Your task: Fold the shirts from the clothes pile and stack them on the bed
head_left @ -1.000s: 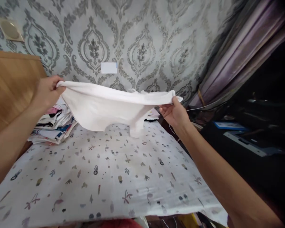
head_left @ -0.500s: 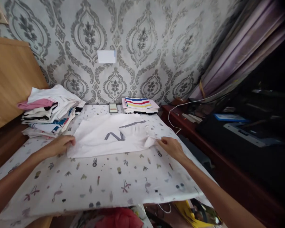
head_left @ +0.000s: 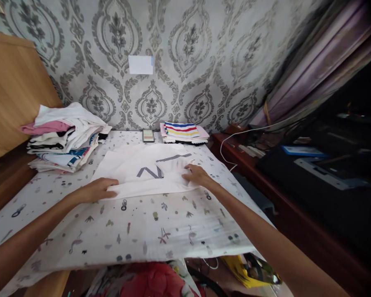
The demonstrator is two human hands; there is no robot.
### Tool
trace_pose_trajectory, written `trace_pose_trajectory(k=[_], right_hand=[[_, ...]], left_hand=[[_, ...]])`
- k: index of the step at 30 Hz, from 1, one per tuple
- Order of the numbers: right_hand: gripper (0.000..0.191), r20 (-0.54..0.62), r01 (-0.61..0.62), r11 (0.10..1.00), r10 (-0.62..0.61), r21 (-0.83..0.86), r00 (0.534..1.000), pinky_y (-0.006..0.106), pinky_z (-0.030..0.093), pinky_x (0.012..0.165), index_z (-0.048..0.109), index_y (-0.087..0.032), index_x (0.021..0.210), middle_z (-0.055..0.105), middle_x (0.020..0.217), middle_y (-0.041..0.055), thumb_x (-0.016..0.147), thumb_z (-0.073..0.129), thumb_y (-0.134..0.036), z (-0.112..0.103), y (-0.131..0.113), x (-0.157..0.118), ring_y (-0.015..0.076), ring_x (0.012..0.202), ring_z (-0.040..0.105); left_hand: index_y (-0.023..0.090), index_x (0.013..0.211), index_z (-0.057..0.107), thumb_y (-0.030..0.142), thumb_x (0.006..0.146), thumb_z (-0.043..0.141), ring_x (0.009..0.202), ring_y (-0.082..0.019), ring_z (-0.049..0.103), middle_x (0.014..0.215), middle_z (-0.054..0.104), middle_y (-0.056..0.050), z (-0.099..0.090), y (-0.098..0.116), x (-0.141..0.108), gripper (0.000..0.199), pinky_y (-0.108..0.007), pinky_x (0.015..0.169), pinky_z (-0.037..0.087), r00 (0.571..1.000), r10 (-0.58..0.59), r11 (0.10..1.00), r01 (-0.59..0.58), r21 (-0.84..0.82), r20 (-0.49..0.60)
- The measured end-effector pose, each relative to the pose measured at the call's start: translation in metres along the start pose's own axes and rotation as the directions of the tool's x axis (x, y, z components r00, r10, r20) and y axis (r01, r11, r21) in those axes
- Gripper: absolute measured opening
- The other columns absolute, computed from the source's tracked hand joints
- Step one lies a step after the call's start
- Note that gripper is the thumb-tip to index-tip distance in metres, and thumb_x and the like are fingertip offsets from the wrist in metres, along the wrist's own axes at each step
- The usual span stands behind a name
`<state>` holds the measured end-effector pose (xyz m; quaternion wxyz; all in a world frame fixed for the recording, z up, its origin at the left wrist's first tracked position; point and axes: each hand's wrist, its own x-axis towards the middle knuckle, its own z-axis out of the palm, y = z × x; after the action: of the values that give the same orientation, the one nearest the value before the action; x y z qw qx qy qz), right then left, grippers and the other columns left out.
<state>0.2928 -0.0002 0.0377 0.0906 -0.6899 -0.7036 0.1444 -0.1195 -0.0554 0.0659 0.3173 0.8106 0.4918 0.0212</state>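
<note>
A white garment point(head_left: 132, 163) with dark striped trim lies spread on the patterned cloth point(head_left: 136, 231) covering the table. At its near left corner is my left hand point(head_left: 100, 189), thumb and fingers apart, resting on the fabric. My right hand point(head_left: 194, 175) is on the garment's right part, its fingers closed on the bunched white fabric. Beyond the garment, at the wall, lie a small folded pile with a striped cloth point(head_left: 181, 130) on top and a small framed card-like item point(head_left: 148, 135).
A tall stack of clothes point(head_left: 68, 138) stands at the back left by a wooden panel point(head_left: 18, 90). On the right are a dark red surface point(head_left: 250, 163), a white cable point(head_left: 222, 150) and a black area with a blue-edged item. Red fabric point(head_left: 156, 280) shows below the table.
Both hands have moved inward over the garment. The left thumb and fingers have parted, and the right hand has shifted left from the garment's right edge. The view has tilted slightly.
</note>
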Motion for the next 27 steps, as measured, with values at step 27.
trace_pose_trajectory(k=[27], right_hand=[[0.029,0.005,0.037,0.88,-0.045,0.473,0.999,0.026,0.047,0.064,0.071,-0.016,0.093,0.07,0.081,0.0051,0.086,0.06,-0.042,-0.041,0.028,0.019,0.0171,0.073,0.063]], left_hand=[[0.019,0.091,0.067,0.047,0.076,0.05,0.075,-0.021,0.062,0.077,0.068,-0.003,-0.075,-0.055,0.086,0.036,-0.027,0.067,0.046,0.969,-0.131,0.989,0.143,0.046,-0.209]])
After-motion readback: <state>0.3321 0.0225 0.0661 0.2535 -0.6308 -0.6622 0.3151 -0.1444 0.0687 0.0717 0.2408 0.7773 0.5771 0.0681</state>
